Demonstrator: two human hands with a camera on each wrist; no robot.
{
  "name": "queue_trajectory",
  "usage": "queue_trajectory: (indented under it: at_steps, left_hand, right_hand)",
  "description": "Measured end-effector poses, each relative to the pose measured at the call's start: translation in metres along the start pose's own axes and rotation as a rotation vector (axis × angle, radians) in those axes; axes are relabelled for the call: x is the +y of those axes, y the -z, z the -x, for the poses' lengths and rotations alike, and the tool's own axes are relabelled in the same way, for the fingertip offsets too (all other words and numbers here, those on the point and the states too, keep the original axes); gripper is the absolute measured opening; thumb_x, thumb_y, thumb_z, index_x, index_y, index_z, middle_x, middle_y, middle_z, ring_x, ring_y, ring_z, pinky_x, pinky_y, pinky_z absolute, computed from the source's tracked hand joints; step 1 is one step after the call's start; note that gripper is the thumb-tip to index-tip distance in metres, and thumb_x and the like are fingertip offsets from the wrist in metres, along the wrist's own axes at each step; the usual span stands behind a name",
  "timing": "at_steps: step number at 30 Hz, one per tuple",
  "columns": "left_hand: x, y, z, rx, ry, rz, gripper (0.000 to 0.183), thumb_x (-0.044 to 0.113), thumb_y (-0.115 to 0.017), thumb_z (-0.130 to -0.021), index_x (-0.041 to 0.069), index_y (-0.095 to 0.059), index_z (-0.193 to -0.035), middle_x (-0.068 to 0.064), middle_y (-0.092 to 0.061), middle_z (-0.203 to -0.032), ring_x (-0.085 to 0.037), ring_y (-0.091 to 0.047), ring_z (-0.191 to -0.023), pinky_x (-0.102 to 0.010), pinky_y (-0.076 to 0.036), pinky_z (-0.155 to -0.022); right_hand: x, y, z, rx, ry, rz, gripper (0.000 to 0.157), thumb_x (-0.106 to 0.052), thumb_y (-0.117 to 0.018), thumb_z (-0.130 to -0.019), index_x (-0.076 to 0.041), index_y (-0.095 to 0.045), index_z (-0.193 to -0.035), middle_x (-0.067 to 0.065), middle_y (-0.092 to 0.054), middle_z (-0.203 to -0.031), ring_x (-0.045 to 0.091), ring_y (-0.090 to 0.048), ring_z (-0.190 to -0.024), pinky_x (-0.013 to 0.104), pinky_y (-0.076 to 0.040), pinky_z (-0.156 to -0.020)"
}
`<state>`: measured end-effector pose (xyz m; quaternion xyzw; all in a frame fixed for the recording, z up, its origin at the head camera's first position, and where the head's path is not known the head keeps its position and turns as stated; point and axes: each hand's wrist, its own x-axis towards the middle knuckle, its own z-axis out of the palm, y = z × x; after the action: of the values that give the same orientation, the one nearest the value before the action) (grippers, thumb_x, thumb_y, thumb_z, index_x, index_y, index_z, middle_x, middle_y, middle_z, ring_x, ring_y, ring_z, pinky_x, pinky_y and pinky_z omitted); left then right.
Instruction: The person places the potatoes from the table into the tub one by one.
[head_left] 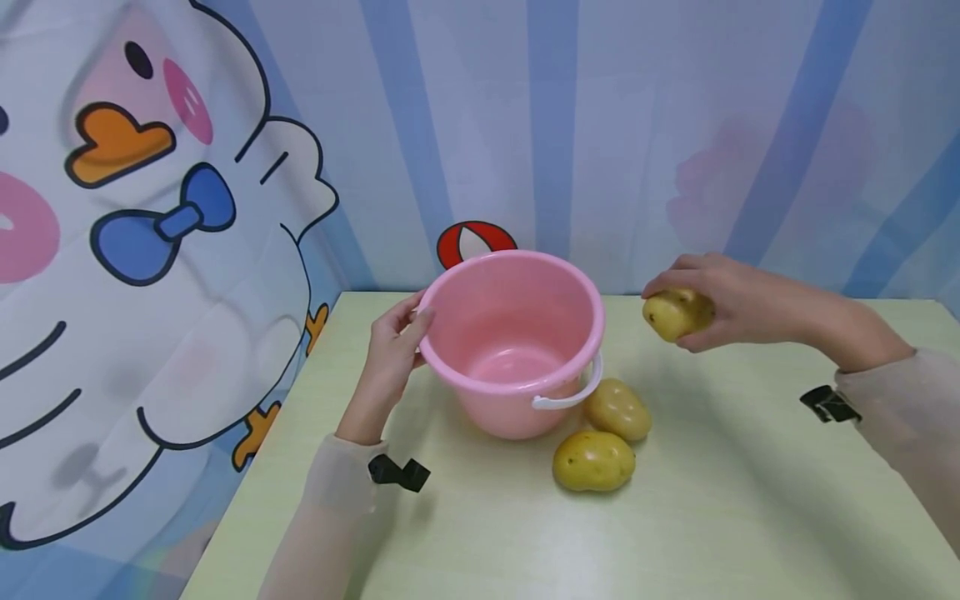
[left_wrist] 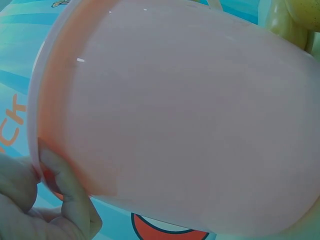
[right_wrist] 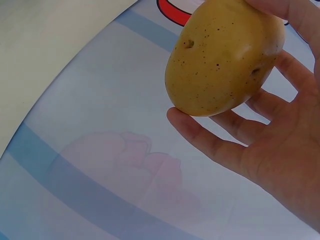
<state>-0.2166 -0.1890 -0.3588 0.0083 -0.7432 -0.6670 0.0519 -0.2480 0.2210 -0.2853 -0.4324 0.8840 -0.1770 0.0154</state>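
Note:
A pink bucket [head_left: 517, 400] with a white handle [head_left: 570, 398] stands at the middle of the table, its inside bare in the head view. My left hand [head_left: 388, 346] grips its rim at the left, thumb at the lip. In the left wrist view the bucket's wall [left_wrist: 175, 110] fills most of the picture, fingers [left_wrist: 70, 195] bent over the rim. To the right, above the table, my right hand [head_left: 723, 300] holds a yellow potato [head_left: 675, 315] between thumb and fingers. Dark specks and small eyes dot this potato [right_wrist: 220, 60] in the right wrist view.
Two more potatoes lie by the bucket's front right: one potato [head_left: 618, 408] close to the handle, another potato [head_left: 594, 461] nearer me. The pale table [head_left: 480, 542] ends at a printed cloth backdrop [head_left: 622, 125] behind, with a cartoon bird [head_left: 225, 333] on the left side.

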Motion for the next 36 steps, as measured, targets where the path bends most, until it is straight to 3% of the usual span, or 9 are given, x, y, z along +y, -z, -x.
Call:
queue_trajectory:
  at_steps: [13, 36]
  left_hand:
    - [0.001, -0.002, 0.000, 0.004, 0.005, -0.001, 0.046, 0.028, -0.057, -0.103, 0.011, -0.052, -0.145, -0.013, -0.057, -0.121, -0.029, -0.062, -0.100, -0.038, -0.060, -0.080]
    - [0.001, -0.001, 0.001, -0.008, -0.003, 0.008, 0.045, 0.027, -0.056, -0.104, 0.012, -0.052, -0.146, -0.013, -0.056, -0.118, -0.025, -0.062, -0.093, -0.038, -0.060, -0.080]
  right_hand:
    - [-0.010, 0.010, -0.004, 0.017, -0.035, 0.005, 0.052, -0.010, -0.083, -0.077, -0.014, -0.064, -0.126, 0.004, -0.059, -0.112, 0.021, -0.053, -0.095, 0.035, -0.053, -0.072]
    - [-0.027, 0.023, -0.021, 0.037, 0.036, 0.044, 0.053, -0.009, -0.083, -0.077, -0.014, -0.064, -0.126, 0.003, -0.059, -0.112, 0.021, -0.053, -0.097, 0.036, -0.053, -0.072]
